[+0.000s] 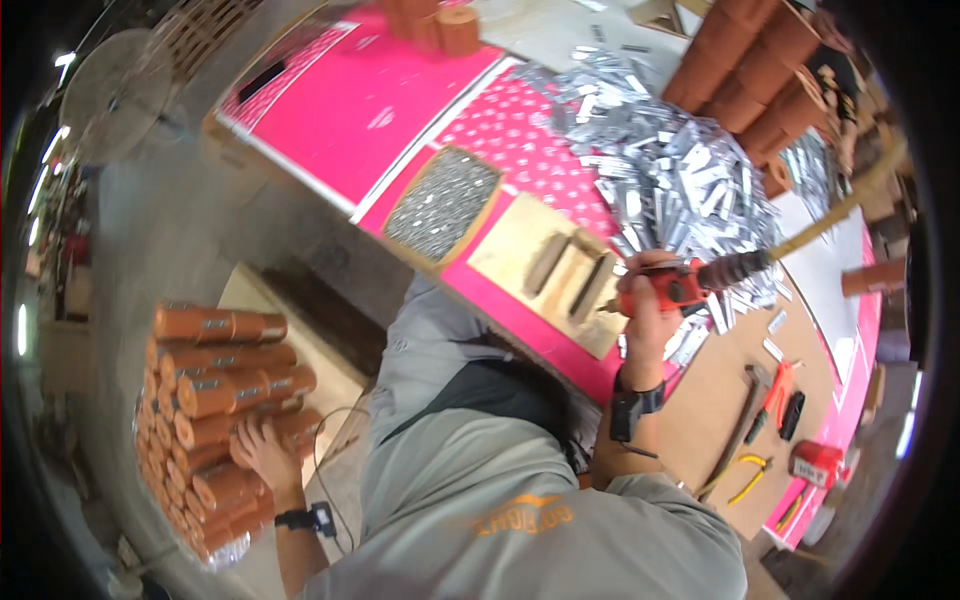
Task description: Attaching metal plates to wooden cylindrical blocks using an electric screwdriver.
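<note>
My left hand [265,452] reaches over the side of a stack of orange-brown cylinders [238,395], its fingers curled over one cylinder [302,424]; the thumb is hidden. Thin metal strips sit on several of these cylinders. In my right hand [650,305] is a red air driver [678,286], held over the table with its tip pointing left. A yellowish hose [838,212] runs from its dark coiled end. Just left of the tip lies a wooden board with a slotted wooden jig [572,276]; no cylinder sits in it.
A big pile of shiny metal strips [680,170] spreads behind the driver. Left of the jig stands a box of small metal pieces [445,205]. Stacked cylinders [740,65] rise at the back right. A hammer [740,420], yellow-handled pliers [750,478] and a red container [817,463] lie at the right.
</note>
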{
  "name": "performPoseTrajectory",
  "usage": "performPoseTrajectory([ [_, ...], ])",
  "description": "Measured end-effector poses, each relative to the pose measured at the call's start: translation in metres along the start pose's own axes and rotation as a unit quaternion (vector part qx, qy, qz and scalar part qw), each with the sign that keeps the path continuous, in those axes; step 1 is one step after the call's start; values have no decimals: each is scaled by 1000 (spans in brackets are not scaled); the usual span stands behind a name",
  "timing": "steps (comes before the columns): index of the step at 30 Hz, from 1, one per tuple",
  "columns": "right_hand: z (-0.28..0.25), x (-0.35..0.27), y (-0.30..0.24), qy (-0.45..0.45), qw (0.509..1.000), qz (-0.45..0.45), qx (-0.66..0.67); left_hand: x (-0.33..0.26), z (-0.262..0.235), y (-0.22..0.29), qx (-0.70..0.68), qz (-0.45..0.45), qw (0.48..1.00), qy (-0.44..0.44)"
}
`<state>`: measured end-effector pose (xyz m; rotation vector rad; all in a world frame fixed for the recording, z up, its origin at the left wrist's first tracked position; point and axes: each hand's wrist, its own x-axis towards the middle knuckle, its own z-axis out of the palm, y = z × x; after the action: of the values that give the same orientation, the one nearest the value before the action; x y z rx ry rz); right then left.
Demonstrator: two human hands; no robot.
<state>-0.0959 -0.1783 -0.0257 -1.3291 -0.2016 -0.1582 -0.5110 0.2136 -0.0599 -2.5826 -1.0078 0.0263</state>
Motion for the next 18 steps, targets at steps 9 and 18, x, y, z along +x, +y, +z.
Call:
performPoseTrajectory([
  [9,1,2,-8,16,999,-36,27,15,12,-6,267,221,916,-201],
  [18,-1,4,-9,-4,1000,-12,28,28,3,-17,287,271,884,-249],
])
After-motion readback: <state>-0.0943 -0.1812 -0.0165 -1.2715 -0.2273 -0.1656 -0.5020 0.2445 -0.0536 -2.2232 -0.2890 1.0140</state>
